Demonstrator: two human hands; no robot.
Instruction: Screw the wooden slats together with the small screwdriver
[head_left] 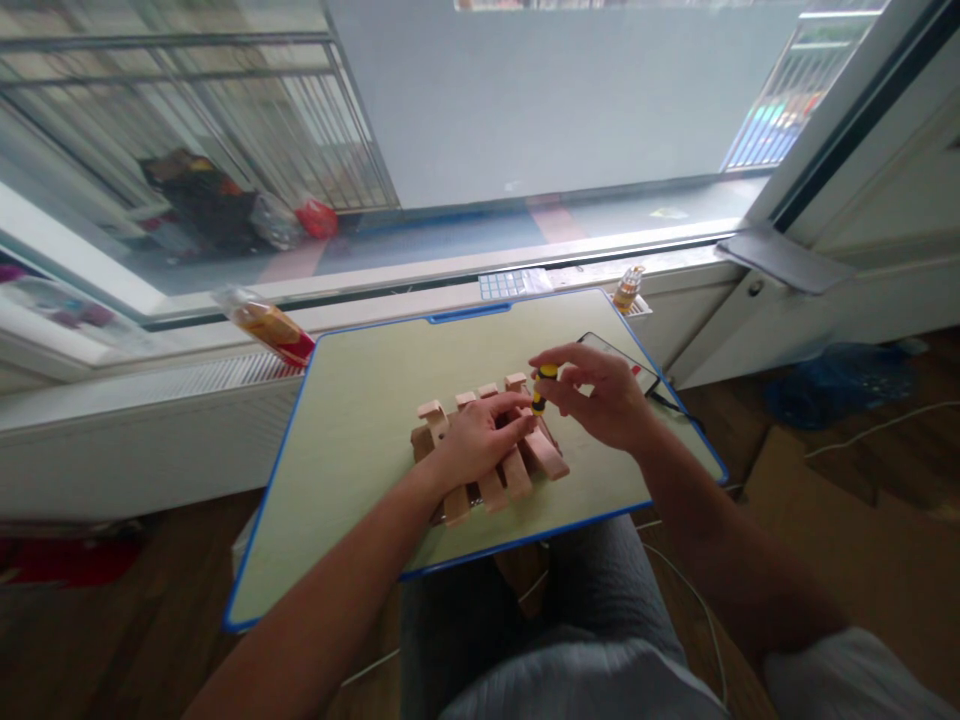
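Head view: tabletop (360, 420), pale with blue edging; wooden slatted piece (491, 490) lies on it, toward the person's side. Light slats run side by side, upturned block ends on the far side, darker wood visible at the left.

Left hand (476, 440) lies across the top of the slatted piece, thumb and index finger reaching its right part; can't tell whether these fingers grip anything or just press down. Right hand (607, 395) is right of the slatted piece, fingers closed on a yellow-and-black screwdriver (547, 372). Screwdriver stands near upright, slightly tilted, over the right part of the slatted piece, lower end just beside the left fingertips; tip hidden, contact can't be told.

Flat dark-edged device (619, 350) beyond the slatted piece to the right, partly behind the right hand. Bottle with red label (274, 330), tilted, well left of the slatted piece and beyond it, by the window. Gridded sheet (514, 284) straight beyond the slatted piece, on the sill. Small amber bottle (627, 290) far right of the slatted piece, past the tabletop corner. Blue plastic bag (840, 385) well right of it, on the floor.
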